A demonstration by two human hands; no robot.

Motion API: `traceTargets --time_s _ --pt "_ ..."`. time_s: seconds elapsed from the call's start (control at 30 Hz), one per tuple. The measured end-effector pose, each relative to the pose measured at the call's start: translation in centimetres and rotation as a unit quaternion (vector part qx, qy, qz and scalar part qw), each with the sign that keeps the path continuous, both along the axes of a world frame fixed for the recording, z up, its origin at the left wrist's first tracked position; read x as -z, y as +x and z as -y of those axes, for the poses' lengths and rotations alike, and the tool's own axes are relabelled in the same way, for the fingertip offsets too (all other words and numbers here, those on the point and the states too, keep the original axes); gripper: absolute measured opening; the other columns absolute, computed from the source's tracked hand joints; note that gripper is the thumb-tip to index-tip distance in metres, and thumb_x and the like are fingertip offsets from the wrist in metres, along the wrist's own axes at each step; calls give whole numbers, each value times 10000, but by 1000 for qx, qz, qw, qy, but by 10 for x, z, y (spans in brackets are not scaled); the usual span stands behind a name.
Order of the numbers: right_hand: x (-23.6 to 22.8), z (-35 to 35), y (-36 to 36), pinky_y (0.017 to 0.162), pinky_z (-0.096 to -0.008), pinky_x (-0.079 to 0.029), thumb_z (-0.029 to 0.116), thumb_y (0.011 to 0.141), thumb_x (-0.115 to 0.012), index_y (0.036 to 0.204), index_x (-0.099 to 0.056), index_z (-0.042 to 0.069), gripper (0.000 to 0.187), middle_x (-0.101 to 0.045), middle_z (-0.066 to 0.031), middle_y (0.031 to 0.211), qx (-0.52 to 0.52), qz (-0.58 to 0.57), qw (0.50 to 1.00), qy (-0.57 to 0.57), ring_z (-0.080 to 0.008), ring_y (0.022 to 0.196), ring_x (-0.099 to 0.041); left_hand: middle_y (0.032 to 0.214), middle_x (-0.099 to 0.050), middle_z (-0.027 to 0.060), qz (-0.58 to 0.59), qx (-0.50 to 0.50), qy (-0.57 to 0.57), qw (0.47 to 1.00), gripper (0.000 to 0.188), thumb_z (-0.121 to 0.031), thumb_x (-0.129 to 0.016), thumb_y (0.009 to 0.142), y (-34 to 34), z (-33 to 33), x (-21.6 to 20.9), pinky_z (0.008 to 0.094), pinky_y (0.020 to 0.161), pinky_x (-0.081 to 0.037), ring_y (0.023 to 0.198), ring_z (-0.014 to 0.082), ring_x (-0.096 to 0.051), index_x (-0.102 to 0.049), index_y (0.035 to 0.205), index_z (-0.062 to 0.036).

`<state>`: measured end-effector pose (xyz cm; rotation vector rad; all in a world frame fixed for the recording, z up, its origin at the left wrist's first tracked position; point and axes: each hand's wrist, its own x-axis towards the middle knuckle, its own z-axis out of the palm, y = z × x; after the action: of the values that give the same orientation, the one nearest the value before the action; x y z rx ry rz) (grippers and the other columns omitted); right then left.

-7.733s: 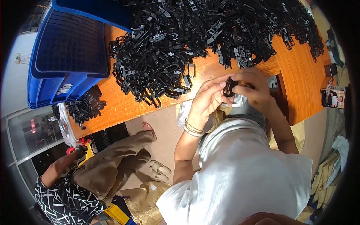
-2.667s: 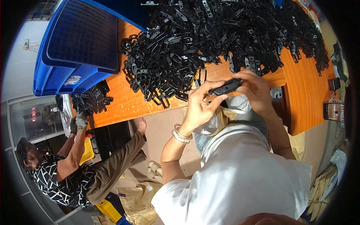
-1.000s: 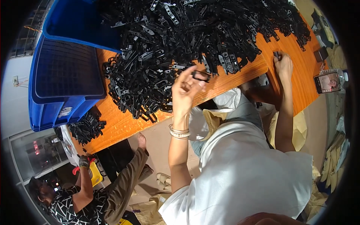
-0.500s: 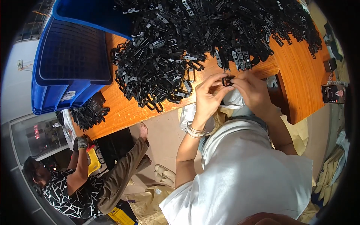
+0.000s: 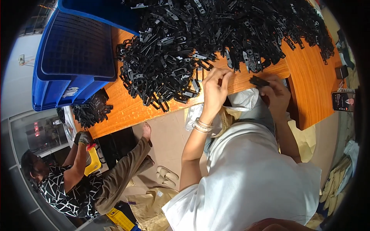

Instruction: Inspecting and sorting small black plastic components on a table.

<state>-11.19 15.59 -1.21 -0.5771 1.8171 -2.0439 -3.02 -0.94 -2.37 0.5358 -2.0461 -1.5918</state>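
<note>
Between the fingers and thumb of my right hand (image 5: 278,94) is a small black plastic part (image 5: 259,81), held just above the table's front edge. My left hand (image 5: 216,87), a bracelet on its wrist, is closed with fingertips pinched together beside the pile; whatever they may hold is hidden or too small to name. A large heap of black plastic parts (image 5: 162,63), some with grey pieces, covers much of the wooden table (image 5: 135,115). A few parts (image 5: 252,59) lie at the heap's front, just beyond my hands.
Blue crates (image 5: 77,50) stand at the table's left, with a smaller pile of black parts (image 5: 92,111) below. A white plastic bag (image 5: 244,100) lies at my lap. At the far right is a phone (image 5: 343,101). A gloved co-worker (image 5: 69,181) sits at lower left.
My hands, together on a small black part before, have moved apart. The part is now in my right hand, which shifted right; my left moved slightly left and up toward the heap.
</note>
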Motion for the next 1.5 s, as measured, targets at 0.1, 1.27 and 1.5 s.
traceTargets --time_s 0.1,1.27,1.5 --pt "8 -8 -6 509 -171 -362 6 767 -550 791 -571 -53 67 -511 -31 790 49 35 998 15 -63 569 -453 703 -508 132 41 -42 -208 976 108 35 -540 696 -9 2 2 337 572 -426 610 281 -525 -576 796 16" --pt "-1 24 -1 526 -179 -346 29 766 -553 750 -570 -30 64 -527 -30 676 -93 59 994 3 -66 558 -483 717 -579 121 44 86 390 916 147 -87 -495 832 10 8 -18 200 404 -417 464 117 -516 -514 835 59" --pt "-4 23 -2 525 -187 -368 31 771 -556 750 -569 -28 63 -524 -34 652 -119 58 990 45 -70 553 -502 541 -509 65 80 50 396 914 366 -265 -460 872 14 5 -16 172 339 -270 351 67 -364 -541 694 43"
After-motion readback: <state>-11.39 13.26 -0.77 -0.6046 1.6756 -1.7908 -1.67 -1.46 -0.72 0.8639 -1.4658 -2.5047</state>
